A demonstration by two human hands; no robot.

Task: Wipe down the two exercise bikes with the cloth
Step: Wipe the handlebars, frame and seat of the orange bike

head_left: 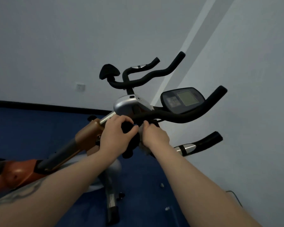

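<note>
Both forearms are bare to the frame's lower edge, with no sleeves, watch or rings in sight. The left hand and right hand wear no gloves. A dark blurred marking shows on the left forearm, lower left of the frame.

No legible text; console display blurred

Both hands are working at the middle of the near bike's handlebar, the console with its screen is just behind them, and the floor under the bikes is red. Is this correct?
Not quite: the floor is blue, not red, as the head view shows. The rest holds: the left hand and right hand work at the middle of the handlebar, with the console just behind them.
</note>
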